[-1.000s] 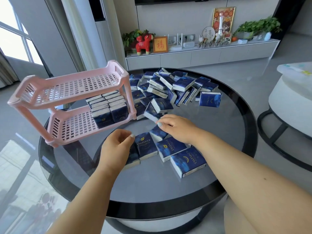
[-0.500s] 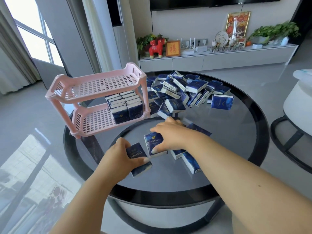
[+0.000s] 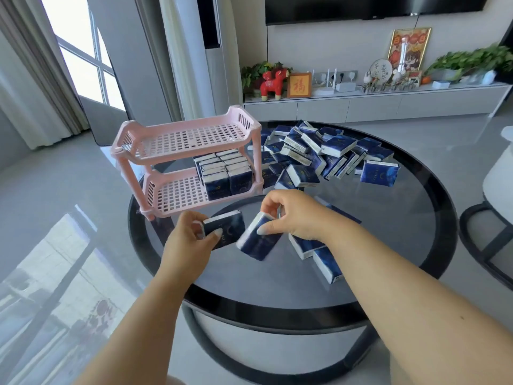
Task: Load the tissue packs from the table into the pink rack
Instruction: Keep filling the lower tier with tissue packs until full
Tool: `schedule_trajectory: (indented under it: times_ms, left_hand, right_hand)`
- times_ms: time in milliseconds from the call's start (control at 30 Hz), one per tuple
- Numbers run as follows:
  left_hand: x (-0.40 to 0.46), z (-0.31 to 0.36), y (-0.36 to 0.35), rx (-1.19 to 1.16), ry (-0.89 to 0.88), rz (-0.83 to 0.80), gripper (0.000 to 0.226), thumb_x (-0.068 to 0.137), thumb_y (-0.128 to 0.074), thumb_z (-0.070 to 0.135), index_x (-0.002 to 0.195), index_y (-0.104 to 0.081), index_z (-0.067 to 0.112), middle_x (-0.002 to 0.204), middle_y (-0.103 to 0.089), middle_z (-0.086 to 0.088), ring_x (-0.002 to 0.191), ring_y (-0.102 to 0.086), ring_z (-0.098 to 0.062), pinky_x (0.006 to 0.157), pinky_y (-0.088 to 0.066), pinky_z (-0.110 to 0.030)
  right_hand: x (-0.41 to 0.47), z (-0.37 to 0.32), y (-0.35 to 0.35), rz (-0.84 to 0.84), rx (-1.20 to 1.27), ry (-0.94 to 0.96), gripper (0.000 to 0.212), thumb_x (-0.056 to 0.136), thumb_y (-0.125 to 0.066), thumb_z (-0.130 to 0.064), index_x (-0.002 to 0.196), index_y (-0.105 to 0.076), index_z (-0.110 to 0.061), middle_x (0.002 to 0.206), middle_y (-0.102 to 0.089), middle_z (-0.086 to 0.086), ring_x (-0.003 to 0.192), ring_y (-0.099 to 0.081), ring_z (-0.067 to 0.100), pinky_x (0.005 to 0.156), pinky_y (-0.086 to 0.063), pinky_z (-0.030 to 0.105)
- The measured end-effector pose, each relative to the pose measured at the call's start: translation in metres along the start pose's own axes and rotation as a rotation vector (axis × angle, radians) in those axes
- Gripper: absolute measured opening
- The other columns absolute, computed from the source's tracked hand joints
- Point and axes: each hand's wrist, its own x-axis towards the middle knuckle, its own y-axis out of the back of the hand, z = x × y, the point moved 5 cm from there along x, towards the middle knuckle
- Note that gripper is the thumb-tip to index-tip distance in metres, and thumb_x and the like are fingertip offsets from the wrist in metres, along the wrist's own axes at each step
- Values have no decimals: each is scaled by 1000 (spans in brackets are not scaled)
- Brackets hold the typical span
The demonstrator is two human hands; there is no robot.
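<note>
Pink rack (image 3: pixel 155 151): two-tier plastic, slotted grid shelves, raised rounded end walls, standing on the left part of the table. Top tier holds nothing. Bottom tier has stacked tissue packs (image 3: pixel 226 173) packed into its right end, two columns side by side, dark blue faces toward camera, white edges up; left half of that tier is bare grid.

Table (image 3: pixel 416 245): round, smoked glass top with a thick glossy black rim, black curved legs below.

Left hand (image 3: pixel 188 240) grips one tissue pack (image 3: pixel 226 229) just above the table, in front of the rack's near edge: thumb across the blue face, fingers curled behind it. Pack is roughly level, white edge up.

Right hand (image 3: pixel 299 218) pinches a second tissue pack (image 3: pixel 259 241), thumb on its face, fingers curled over the top; pack is tilted, lower end down-left, slightly motion-blurred. The two held packs sit just beside each other; cannot tell if they touch.

Packs: small rectangular soft-wrap bricks, navy with marbled lighter blue, gold print, white side edges.

Loose pile of tissue packs (image 3: pixel 319 154) heaped on the far side of the table, right of the rack, some flat, some on edge. One pack (image 3: pixel 379 173) stands apart at the pile's right. A few more packs (image 3: pixel 324 259) lie under and beside the right wrist.
</note>
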Motion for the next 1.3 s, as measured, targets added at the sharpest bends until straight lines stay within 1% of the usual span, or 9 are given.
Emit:
schedule_trajectory:
  times_ms: [100,167,333,467,600,800,1000,1133,1300]
  left_hand:
    - [-6,6,-4,-116,-3,-110,8,98,-53,32,102,-59,32,86,-68,2,67,-56,-15,59,-45,-27]
    - [-10,9,-7,-178,-19,-204,25,99,-45,43,105,-64,29,84,-64,6,72,-53,-13,64,-42,-24]
    - [-13,7,-15,30,-92,-272,42,73,-84,29,108,-60,32,96,-69,14,86,-67,-5,81,-52,-23]
    - [-10,6,-11,70,-124,-182,41,73,-83,21,107,-61,30,94,-70,13,84,-68,-6,80,-54,-24]
    - [-7,1,-2,44,-70,-119,43,75,-82,21,113,-61,25,96,-70,8,79,-66,-10,67,-52,-24]
    - [-3,-5,8,0,-4,-93,40,75,-82,21,110,-62,23,95,-69,0,69,-61,-17,68,-57,-36]
    - [-1,-10,14,-153,67,-114,32,80,-77,15,109,-62,17,88,-68,-8,60,-59,-18,59,-57,-30]
    - [0,-12,13,-266,68,-123,25,87,-70,16,111,-64,11,72,-63,-8,58,-60,-16,55,-54,-25]
    - [-1,-8,10,-314,97,-175,33,88,-66,36,111,-62,13,74,-62,-14,61,-59,-19,60,-57,-30]
  right_hand:
    - [-4,3,-11,27,71,-35,27,71,-81,-30,85,-60,-20,81,-59,-10,71,-52,7,66,-44,24]
    - [-3,9,-22,51,44,-70,30,70,-81,-32,85,-59,-19,83,-63,-5,74,-57,14,69,-48,32]
    - [-5,12,-21,101,46,-167,30,78,-69,-50,86,-59,-23,86,-63,-7,81,-60,13,69,-51,33]
    - [-1,30,24,326,-544,-426,53,86,-45,-64,100,-62,-16,107,-61,8,112,-48,29,84,-39,37]
    - [6,58,23,28,-759,-669,79,80,-41,-76,127,-55,-15,136,-47,8,128,-28,31,102,-28,40]
    - [21,34,15,171,-472,-422,64,66,-78,-53,104,-44,-14,108,-57,8,108,-47,29,78,-41,35]
    - [14,10,0,137,191,-198,28,79,-76,-21,99,-56,-15,89,-65,1,67,-59,12,55,-48,26]
    - [3,5,-32,-89,346,-217,22,85,-69,-14,104,-60,-5,91,-66,11,75,-69,26,73,-59,34]
    - [3,2,-55,-30,358,-243,15,85,-70,-13,96,-61,-12,91,-67,7,83,-70,24,81,-58,39]
